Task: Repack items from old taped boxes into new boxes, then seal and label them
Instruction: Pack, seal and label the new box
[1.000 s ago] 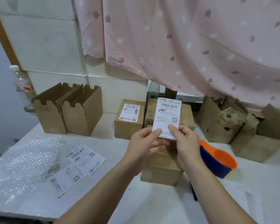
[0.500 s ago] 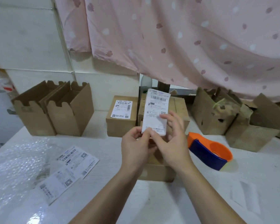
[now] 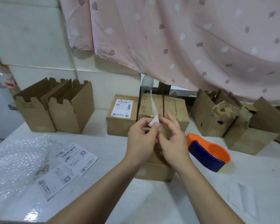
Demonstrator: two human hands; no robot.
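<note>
- The counter [image 3: 200,199] carries the same layout as before. Nothing on it has shifted, and only the viewpoint has drifted.
- The bubble wrap [image 3: 14,159] lies well to the left of the sealed box, where it lay half a second ago.
- The sealed box [image 3: 153,172] sits directly under the hands, its top closed and bare. By my reading it is the one waiting for a label.
- The tape dispenser [image 3: 207,152] rests just right of the sealed box, untouched.
- The spare label sheets [image 3: 71,165] lie to the left of the sealed box, between it and the bubble wrap, unmoved.
- The left hand [image 3: 141,139] pinches the lower corner of the label between thumb and forefinger, above the sealed box.
- The right hand [image 3: 173,143] meets it at that same corner with thumb and forefinger, its other fingers fanned out. Half a second ago its fingers lay flat over the label's face.
- The label [image 3: 153,122] is held above the far edge of the sealed box. It faced the camera with its print readable before; now it is turned edge-on and curls, a thin strip rising from the fingers. This suggests the backing is being worked loose at the corner, so the sealing step looks finished and the sticking step comes next. Whether the layers have already parted is too small to tell.
</note>
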